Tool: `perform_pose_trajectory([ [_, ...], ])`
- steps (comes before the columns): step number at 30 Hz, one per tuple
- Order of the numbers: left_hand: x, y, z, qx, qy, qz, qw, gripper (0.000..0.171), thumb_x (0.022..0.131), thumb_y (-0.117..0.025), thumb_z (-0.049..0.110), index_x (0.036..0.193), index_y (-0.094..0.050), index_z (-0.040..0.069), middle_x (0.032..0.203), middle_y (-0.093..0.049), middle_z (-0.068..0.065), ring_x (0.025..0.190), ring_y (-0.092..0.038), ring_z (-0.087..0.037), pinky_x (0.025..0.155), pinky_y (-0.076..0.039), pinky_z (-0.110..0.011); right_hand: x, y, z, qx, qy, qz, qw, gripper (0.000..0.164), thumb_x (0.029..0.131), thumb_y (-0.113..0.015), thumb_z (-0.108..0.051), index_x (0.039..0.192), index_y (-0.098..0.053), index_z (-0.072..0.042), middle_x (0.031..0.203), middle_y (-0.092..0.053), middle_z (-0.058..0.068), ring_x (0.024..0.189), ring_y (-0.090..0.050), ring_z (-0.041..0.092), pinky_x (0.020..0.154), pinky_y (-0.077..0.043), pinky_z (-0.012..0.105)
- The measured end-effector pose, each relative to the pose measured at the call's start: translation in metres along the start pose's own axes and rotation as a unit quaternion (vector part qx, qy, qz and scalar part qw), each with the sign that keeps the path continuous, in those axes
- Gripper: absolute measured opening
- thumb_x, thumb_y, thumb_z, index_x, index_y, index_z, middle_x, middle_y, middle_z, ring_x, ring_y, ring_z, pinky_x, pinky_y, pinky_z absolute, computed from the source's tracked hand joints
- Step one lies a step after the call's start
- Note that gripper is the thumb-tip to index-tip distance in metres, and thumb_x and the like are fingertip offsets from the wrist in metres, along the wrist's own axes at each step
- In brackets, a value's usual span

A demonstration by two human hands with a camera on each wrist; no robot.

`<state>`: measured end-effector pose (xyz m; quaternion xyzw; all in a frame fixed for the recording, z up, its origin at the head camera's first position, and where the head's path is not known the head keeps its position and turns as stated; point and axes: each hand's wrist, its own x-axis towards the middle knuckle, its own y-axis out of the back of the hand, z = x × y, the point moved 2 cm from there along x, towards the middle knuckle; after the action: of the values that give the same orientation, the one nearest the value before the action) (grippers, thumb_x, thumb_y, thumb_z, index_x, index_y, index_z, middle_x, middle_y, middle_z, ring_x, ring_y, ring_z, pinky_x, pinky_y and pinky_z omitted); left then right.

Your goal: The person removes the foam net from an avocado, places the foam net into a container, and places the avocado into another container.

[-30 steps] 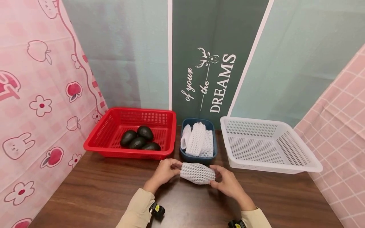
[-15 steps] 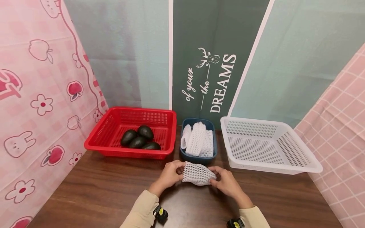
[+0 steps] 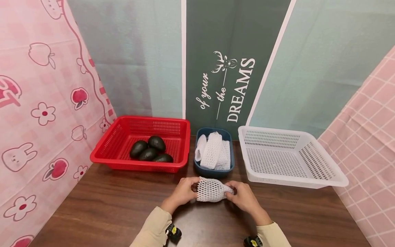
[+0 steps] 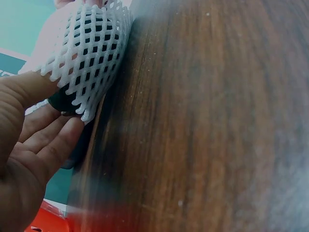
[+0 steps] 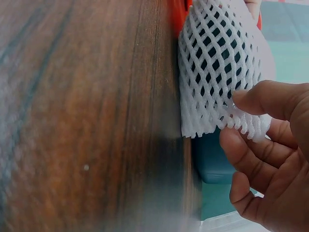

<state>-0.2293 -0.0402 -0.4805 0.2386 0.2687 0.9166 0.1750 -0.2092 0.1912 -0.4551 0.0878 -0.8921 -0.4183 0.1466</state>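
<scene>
A white foam net sleeve (image 3: 211,190) lies sideways over the table in front of the blue bin, with a dark avocado (image 4: 62,100) inside it. The avocado's end shows at the sleeve's left opening in the left wrist view, and dark patches show through the mesh. My left hand (image 3: 183,192) holds the rim of that opening between thumb and fingers. At the other end, my right hand (image 3: 246,197) pinches the sleeve's narrowed edge between thumb and index finger; the right wrist view shows the frayed rim (image 5: 246,124) there.
Several avocados (image 3: 149,154) lie in a red basket (image 3: 140,166) at the left. A blue bin (image 3: 213,172) with more white foam sleeves (image 3: 212,151) stands in the middle. To the right is a white basket (image 3: 287,180). Fabric curtains enclose the brown table (image 3: 102,206).
My left hand has moved slightly right with its end of the sleeve. The sleeve's right end, wide a second ago, is drawn narrow in my right hand's pinch.
</scene>
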Motion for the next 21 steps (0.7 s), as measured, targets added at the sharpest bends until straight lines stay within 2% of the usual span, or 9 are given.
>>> perform_pose_trajectory([
  [4,0.000,0.000,-0.001,0.015,-0.013,0.005,0.9998,0.039,0.055,-0.070,-0.010,0.089,-0.067,0.009,0.075,-0.061,0.005,0.066,-0.054,-0.009,0.058,-0.043,-0.019,0.000,0.001,0.000,0.001,0.004,0.000,1.000,0.016,0.073,-0.073,-0.004,0.085,-0.068,-0.014,0.071,-0.057,-0.011,0.060,-0.046,0.004,0.054,-0.039,0.023],
  [9,0.001,0.002,0.001,0.034,-0.020,0.006,0.9992,0.039,0.054,-0.072,-0.009,0.088,-0.066,0.009,0.078,-0.060,0.004,0.067,-0.052,-0.009,0.060,-0.043,-0.020,-0.001,0.002,-0.001,0.001,0.003,0.001,1.000,0.016,0.073,-0.074,-0.004,0.085,-0.068,-0.013,0.072,-0.057,-0.011,0.061,-0.047,0.005,0.054,-0.040,0.023],
  [17,-0.006,0.008,0.005,-0.015,-0.023,-0.008,0.9996,0.040,0.063,-0.073,-0.010,0.101,-0.067,0.000,0.094,-0.064,-0.007,0.077,-0.062,-0.016,0.065,-0.050,-0.021,-0.005,0.007,-0.002,0.000,0.001,0.012,1.000,0.015,0.071,-0.073,-0.001,0.080,-0.068,-0.013,0.071,-0.057,-0.010,0.059,-0.047,0.004,0.053,-0.040,0.023],
  [21,-0.012,0.014,0.005,-0.034,-0.010,-0.007,0.9993,0.040,0.067,-0.077,-0.005,0.105,-0.066,-0.002,0.097,-0.064,-0.007,0.081,-0.063,-0.018,0.069,-0.051,-0.025,-0.007,0.008,-0.002,0.006,0.000,0.012,1.000,0.015,0.071,-0.073,-0.001,0.080,-0.068,-0.013,0.070,-0.057,-0.010,0.058,-0.046,0.004,0.052,-0.040,0.023],
])
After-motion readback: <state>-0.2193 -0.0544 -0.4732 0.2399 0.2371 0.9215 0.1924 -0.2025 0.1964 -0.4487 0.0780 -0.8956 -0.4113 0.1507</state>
